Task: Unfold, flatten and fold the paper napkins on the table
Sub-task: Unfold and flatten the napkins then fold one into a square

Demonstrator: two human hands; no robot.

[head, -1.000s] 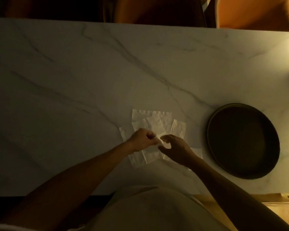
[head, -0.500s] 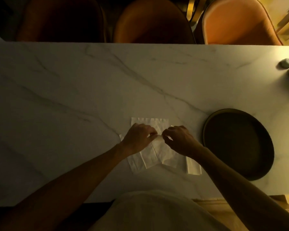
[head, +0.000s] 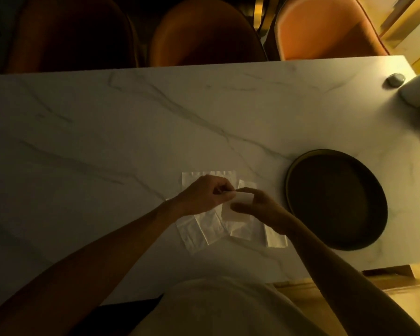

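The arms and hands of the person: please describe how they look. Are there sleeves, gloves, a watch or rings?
Both forearms are bare up to the picture's lower edge; no sleeve shows on them. The left hand and the right hand wear no gloves. No watch, bracelet or ring can be seen, though the light is dim. The person wears a light-coloured top, seen at the bottom of the picture.
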